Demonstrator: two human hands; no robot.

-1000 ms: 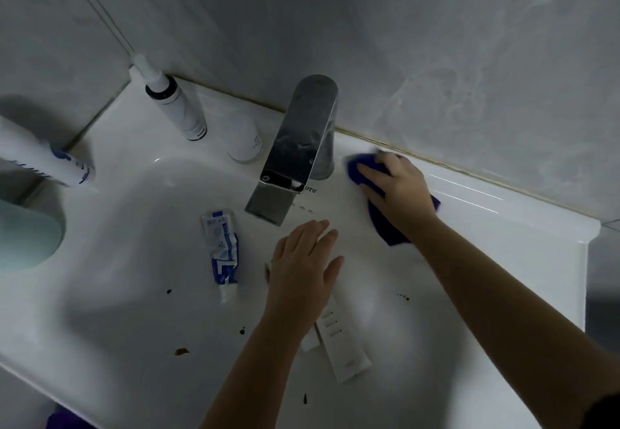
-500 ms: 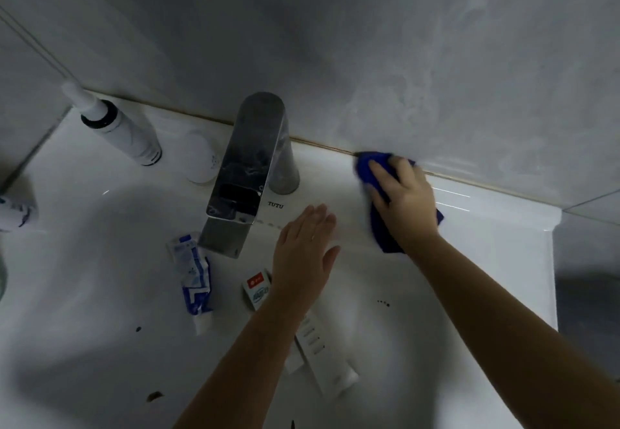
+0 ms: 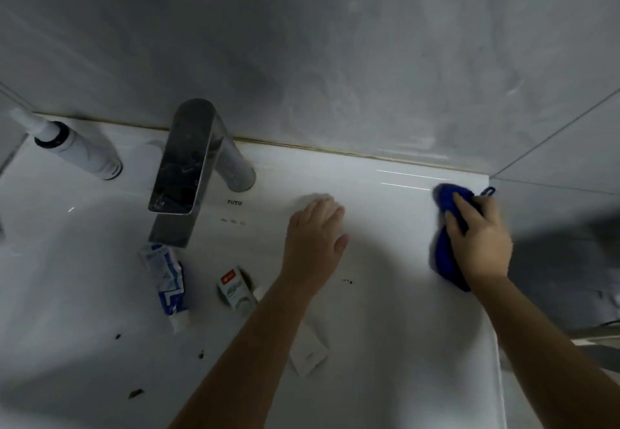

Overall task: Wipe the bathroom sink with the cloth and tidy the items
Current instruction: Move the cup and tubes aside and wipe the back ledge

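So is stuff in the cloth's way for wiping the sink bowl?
Yes. A blue toothpaste tube and a small white tube lie in the bowl near the tap, a white box beside them. The right hand holds the cloth at the back corner.

Chrome faucet (image 3: pixel 181 173) before a grey tiled wall (image 3: pixel 335 59).

A home bathroom: white washbasin (image 3: pixel 385 173), chrome tap (image 3: pixel 183 173), toothpaste tube (image 3: pixel 167 281), tiled wall (image 3: pixel 335 59).

left hand (image 3: pixel 313 244) palm-down, fingers straight; right hand (image 3: pixel 479 244) curled over cloth (image 3: pixel 441 261)
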